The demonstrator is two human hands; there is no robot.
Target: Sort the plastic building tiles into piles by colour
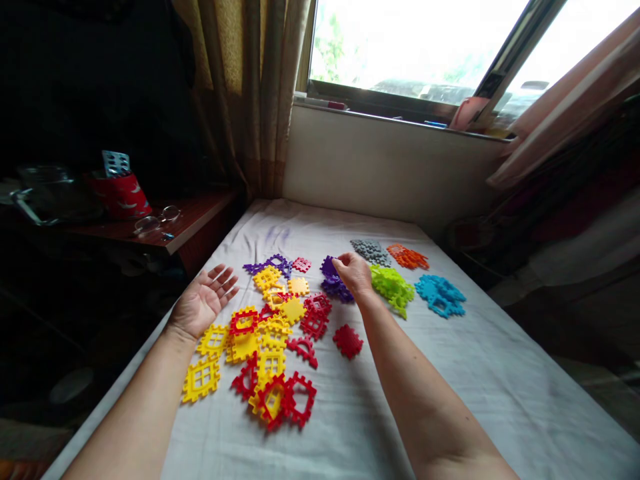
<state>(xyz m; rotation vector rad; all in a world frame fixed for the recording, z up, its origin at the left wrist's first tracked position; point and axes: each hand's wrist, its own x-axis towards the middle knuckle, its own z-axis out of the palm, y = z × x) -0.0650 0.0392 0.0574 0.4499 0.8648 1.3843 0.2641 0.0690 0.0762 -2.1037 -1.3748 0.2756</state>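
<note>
My left hand [203, 301] is palm up with its fingers spread, holding nothing, left of the yellow pieces [201, 379]. My right hand [354, 272] pinches a purple piece [329, 267] over a small purple pile [336, 289]. Between my arms, yellow and red interlocking pieces [301, 399] lie mixed and partly overlapping. Beyond them are more purple pieces [281, 263]. A separate red piece [348, 341] lies below the purple pile. Right of my right hand are piles of lime green [393, 288], grey [371, 251], orange [409, 257] and blue pieces [440, 295].
The pieces lie on a pale sheet [500, 400]. At the left, a brown table [200, 217] bears a red container [121, 196], a glass jug [50, 193] and eyeglasses [157, 221]. A window [400, 47] and curtains [265, 87] stand behind.
</note>
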